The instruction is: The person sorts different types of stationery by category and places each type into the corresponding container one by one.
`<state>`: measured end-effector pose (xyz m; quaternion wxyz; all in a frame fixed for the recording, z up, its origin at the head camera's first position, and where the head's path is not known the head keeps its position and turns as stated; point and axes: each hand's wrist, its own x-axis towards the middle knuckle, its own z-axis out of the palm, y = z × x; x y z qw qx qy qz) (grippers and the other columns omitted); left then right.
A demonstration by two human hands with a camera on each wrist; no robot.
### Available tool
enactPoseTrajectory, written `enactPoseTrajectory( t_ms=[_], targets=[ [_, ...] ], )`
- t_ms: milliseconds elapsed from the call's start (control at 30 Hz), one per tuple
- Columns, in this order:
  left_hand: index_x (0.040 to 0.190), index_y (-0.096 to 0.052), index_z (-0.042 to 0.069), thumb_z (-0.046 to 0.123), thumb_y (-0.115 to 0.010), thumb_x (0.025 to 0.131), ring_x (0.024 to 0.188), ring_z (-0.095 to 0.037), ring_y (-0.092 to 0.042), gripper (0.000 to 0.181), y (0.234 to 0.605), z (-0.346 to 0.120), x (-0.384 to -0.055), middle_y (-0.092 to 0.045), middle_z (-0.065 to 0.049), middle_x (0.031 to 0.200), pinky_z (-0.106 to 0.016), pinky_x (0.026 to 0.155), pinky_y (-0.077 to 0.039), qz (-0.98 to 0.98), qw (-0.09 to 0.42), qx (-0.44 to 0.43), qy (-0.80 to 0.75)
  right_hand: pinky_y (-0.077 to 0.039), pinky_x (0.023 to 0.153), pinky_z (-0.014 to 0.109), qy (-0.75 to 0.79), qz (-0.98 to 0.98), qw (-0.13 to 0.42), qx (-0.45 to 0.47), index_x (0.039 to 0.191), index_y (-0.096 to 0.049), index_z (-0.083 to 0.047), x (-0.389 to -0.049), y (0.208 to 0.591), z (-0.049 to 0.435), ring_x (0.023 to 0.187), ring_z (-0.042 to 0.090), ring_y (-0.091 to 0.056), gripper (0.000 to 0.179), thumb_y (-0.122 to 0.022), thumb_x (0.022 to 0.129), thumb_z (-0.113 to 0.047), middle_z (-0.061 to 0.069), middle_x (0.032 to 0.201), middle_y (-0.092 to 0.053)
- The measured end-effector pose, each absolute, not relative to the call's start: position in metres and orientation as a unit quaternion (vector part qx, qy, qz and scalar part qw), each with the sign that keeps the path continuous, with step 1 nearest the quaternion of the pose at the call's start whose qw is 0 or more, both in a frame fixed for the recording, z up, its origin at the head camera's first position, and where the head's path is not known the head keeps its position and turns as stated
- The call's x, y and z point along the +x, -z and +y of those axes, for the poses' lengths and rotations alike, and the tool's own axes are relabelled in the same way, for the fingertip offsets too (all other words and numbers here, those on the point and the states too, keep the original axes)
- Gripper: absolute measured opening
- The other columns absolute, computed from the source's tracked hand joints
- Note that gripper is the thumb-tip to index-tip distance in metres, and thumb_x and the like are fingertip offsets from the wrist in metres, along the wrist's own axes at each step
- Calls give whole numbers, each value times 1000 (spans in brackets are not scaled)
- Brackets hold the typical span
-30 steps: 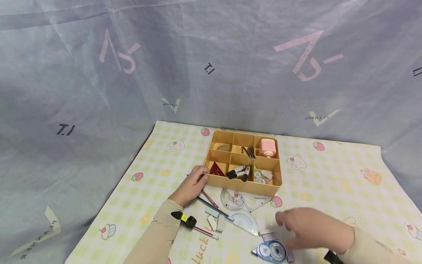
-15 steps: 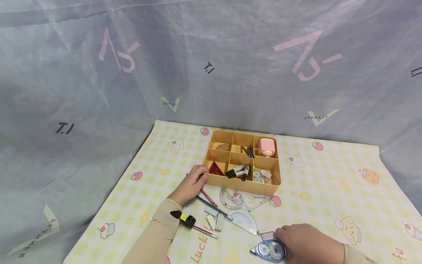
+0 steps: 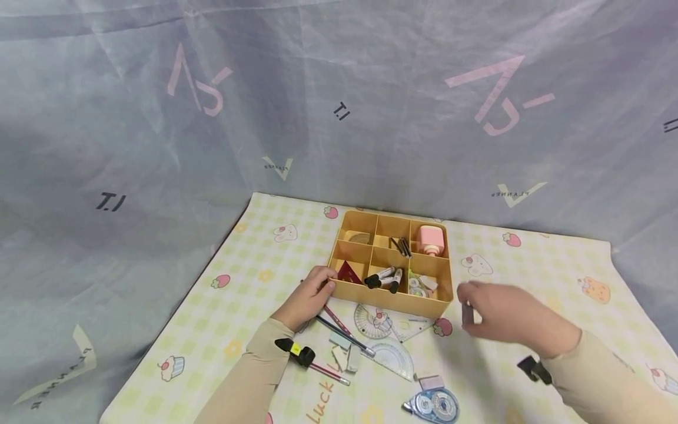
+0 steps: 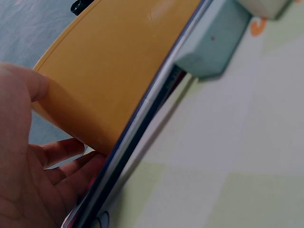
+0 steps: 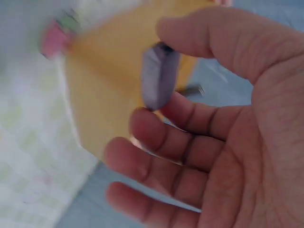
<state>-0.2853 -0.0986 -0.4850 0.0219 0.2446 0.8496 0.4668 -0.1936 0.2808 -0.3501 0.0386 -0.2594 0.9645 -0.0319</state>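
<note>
- Lilac-grey eraser, where exactly?
- Held by the right hand. Thumb on one end, fingertips at the other. Pinched, not palmed. Right wrist view is a bit blurred but shows it.
- Long axis?
- Spans thumb to fingertips. Head view: roughly upright, at the hand's left edge, facing the organizer tray.
- On the cloth?
- Looks raised. Shadow falls on the tablecloth, no contact visible. Can't tell height against the tray rim.
- Relation that counts?
- My read: eraser to front-right compartment. Compartment lies left of the eraser and a bit farther from the person, just past the tray's front-right corner. Rim sits between them.
- What's in there?
- White block plus a small roundish piece, probably a correction tape. Too small to be sure.
- Left hand?
- Grips the tray's front-left corner, thumb on the front wall, fingers round the side. Opposite end, so the right hand is clearly nearer that compartment.
- Loose stuff near the right?
- Pale lilac eraser on the cloth, just beside the blue correction tape. Both lie toward the person and left of the right hand.
</note>
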Motion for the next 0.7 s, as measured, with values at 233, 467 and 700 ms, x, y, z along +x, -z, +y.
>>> enactPoseTrajectory(
  t_ms=[233, 467, 700],
  targets=[
    [118, -56, 22, 23, -49, 108, 123, -24, -51, 12, 487, -99, -286, -50, -5, 133, -48, 107, -39, 854, 17, 247, -459, -38, 55, 28, 51, 963, 0, -266, 84, -54, -20, -238, 334, 267, 59, 5, -42, 21, -75, 81, -22, -13, 74, -50],
    [118, -56, 22, 26, -49, 108, 120, -25, -52, 13, 487, -98, -285, -49, -6, 132, -50, 106, -38, 846, 22, 251, -469, -37, 56, 30, 43, 966, 41, -252, 80, -56, -15, -270, 356, 257, 58, 12, -43, 17, -73, 83, -15, -5, 68, -47],
    [117, -56, 23, 28, -49, 108, 119, -24, -52, 12, 486, -99, -284, -50, -4, 130, -50, 106, -38, 853, 17, 248, -460, -39, 53, 31, 30, 966, 1, -256, 77, -57, -16, -276, 373, 258, 54, 14, -43, 25, -79, 86, -24, -6, 63, -48]
  ],
)
